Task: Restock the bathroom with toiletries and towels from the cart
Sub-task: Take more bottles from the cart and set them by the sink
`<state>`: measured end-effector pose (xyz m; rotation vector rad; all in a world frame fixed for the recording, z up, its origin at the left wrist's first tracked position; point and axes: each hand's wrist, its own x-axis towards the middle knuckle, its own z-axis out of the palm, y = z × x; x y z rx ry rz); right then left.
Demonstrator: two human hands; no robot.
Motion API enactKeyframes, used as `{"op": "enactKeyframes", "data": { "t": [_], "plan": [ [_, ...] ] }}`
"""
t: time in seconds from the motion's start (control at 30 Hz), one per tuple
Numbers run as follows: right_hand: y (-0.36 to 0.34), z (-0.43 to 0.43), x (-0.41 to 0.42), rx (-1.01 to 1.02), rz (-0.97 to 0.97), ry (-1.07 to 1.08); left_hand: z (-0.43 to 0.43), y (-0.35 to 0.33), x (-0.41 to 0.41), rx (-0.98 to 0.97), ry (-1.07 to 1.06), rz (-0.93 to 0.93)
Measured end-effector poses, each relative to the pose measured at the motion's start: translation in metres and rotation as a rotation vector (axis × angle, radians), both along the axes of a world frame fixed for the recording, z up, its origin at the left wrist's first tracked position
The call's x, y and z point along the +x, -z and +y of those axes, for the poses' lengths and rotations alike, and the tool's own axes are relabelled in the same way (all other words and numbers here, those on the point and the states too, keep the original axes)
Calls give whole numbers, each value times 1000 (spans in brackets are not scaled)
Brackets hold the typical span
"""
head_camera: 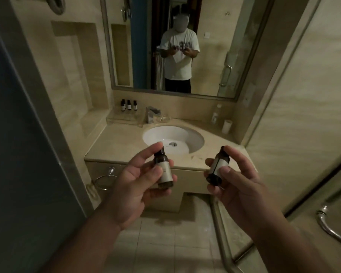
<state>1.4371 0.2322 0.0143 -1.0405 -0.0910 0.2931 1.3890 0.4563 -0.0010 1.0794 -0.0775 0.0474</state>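
My left hand (138, 180) grips a small dark toiletry bottle (164, 171) with a pale label, held upright in front of the vanity. My right hand (238, 182) grips a second dark bottle (218, 166), tilted slightly, its white label facing me. Both hands are raised at chest height, short of the counter's front edge. Three matching small bottles (128, 105) stand in a row on a clear tray (124, 118) at the back left of the beige counter (114, 142). The cart and any towels are out of sight.
A white basin (193, 142) sits in the counter with a chrome tap (151, 113) behind it. A water bottle (216, 114) and white cup (226, 126) stand at back right. An empty towel ring (104, 179) hangs lower left. A glass shower door (303, 115) stands right, a dark door (18, 154) left.
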Motion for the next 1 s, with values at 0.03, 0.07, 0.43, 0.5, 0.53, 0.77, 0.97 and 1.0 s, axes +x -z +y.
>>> {"op": "enactKeyframes", "data": {
  "t": [0.03, 0.07, 0.43, 0.5, 0.53, 0.77, 0.97, 1.0],
  "plan": [
    [3, 5, 9, -1, 16, 3, 4, 1, 12, 12, -18, 16],
    [6, 11, 18, 2, 37, 4, 9, 3, 22, 9, -35, 37],
    [33, 78, 166, -41, 83, -117, 71, 32, 143, 18, -133, 115],
    [34, 95, 202, -43, 77, -144, 83, 29, 170, 59, -220, 133],
    [34, 103, 220, -40, 74, -161, 90, 27, 183, 86, -259, 130],
    [19, 161, 343, -7, 47, -343, 131, 12, 266, 135, -445, 95],
    [26, 212, 402, -3, 66, -476, 164, 18, 302, 76, -534, 149],
    [26, 220, 408, -8, 62, -494, 170, 18, 307, 69, -550, 151]
  ]
}}
